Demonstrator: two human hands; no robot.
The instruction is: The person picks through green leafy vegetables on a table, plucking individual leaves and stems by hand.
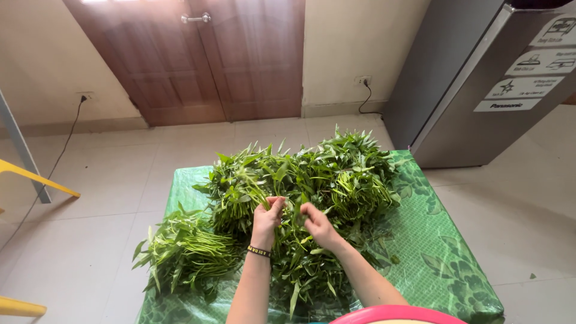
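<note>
A big heap of leafy green stalks (pixel 312 174) lies on a green patterned cloth (pixel 444 240) spread over a low surface. A smaller bundle of the same greens (pixel 186 249) sits apart at the left. My left hand (pixel 266 219), with a dark wristband, pinches green stems at the middle of the heap. My right hand (pixel 318 225) is just beside it, fingers closed on stems of the same clump. Both forearms reach in from the bottom edge.
A pink round rim (pixel 396 313) shows at the bottom edge. A grey refrigerator (pixel 474 90) stands at the right, a brown wooden door (pixel 204 60) at the back. Yellow furniture parts (pixel 36 177) and a cable (pixel 60 150) are at the left on the tiled floor.
</note>
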